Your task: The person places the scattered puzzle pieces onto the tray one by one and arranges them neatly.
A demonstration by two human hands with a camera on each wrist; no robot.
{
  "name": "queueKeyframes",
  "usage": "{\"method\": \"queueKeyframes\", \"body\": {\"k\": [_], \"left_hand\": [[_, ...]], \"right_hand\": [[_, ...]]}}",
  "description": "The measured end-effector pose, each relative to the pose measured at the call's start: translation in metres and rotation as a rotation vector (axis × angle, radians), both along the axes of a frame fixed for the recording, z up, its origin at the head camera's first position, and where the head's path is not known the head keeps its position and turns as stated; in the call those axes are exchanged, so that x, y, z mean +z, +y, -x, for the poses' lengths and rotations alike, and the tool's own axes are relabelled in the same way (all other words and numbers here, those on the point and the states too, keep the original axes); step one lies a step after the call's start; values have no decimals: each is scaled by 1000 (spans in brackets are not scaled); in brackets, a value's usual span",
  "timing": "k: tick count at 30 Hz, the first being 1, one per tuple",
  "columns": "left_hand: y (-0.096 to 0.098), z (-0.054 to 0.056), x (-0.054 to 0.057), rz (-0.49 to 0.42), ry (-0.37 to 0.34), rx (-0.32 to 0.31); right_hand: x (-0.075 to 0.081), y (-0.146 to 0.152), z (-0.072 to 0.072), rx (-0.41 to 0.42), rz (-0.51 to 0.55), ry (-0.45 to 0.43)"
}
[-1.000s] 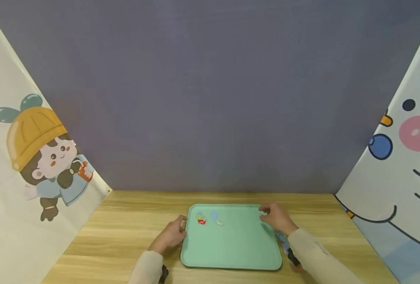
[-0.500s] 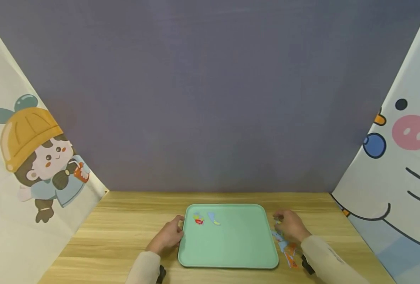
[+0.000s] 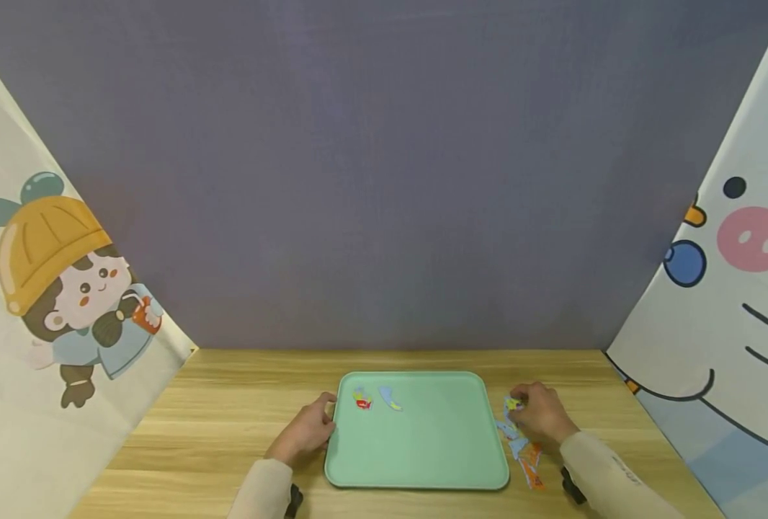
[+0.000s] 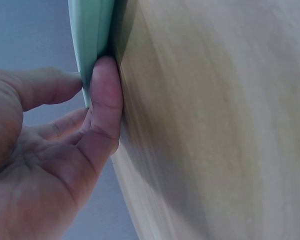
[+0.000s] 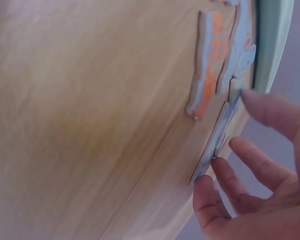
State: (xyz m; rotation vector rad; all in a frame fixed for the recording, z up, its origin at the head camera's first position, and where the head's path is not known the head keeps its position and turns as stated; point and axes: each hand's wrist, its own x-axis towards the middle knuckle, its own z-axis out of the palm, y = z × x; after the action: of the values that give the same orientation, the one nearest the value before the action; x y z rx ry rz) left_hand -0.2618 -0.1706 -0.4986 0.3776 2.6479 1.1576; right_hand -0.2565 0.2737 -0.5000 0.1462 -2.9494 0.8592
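Note:
A mint-green tray [image 3: 423,454] lies on the wooden table. Two small puzzle pieces sit in its far-left corner, one red and yellow [image 3: 362,399], one blue [image 3: 389,396]. My left hand [image 3: 327,414] grips the tray's left rim [image 4: 92,40], thumb [image 4: 106,100] on one side and a finger on the other. Several loose puzzle pieces [image 3: 521,447] lie on the table just right of the tray. My right hand [image 3: 519,405] is at the far end of this pile. Its thumb [image 5: 270,110] and fingertips [image 5: 217,165] pinch a bluish piece [image 5: 221,127] by its edge.
A grey-blue backdrop stands behind the table [image 3: 228,411]. Cartoon-printed panels close in the left side [image 3: 66,288] and the right side [image 3: 734,288]. An orange piece [image 5: 210,65] lies beside the tray's rim [image 5: 272,35].
My right hand left the tray's far-right corner and came down onto the pile of pieces beside the tray. The left hand kept its hold on the rim.

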Motion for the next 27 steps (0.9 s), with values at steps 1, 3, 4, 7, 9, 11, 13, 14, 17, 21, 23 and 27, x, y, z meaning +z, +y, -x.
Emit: {"method": "queueKeyframes", "body": {"k": [1,3,4,7,9,11,13,14,17,21,23,27], "left_hand": [[0,0,0,-2,-1,0],[0,-1,0,-2,-4,1],[1,-1,1,-1,-4,2],[1,-1,1,1,-2,3],[1,-1,1,2,-3,5],[1,0,1,2,-2,7],[0,-1,1,4,-3,9],[0,-1,1,5,-3,10],[-1,0,0,4,-3,7],[-1,0,-1,-4,-5,3],[-1,-1,-1,-9,-4,1],[-1,-1,0,-8,-7,4]], "right_hand": [[0,0,0,3,7,-9],[-1,1,-1,13,13,-19],[-2,1,-1,20,12,-24],[-3,3,-2,44,-6,-22],[-4,4,-2,60,-24,-23],[-5,4,-2,67,-22,-24],[-4,5,-2,78,-17,-23],[-4,5,-2,79,-10,-23],[-2,4,0,84,-9,-26],[0,4,3,84,-26,-48],[1,5,5,81,-27,-56],[4,4,9,76,-30,-54]]}}
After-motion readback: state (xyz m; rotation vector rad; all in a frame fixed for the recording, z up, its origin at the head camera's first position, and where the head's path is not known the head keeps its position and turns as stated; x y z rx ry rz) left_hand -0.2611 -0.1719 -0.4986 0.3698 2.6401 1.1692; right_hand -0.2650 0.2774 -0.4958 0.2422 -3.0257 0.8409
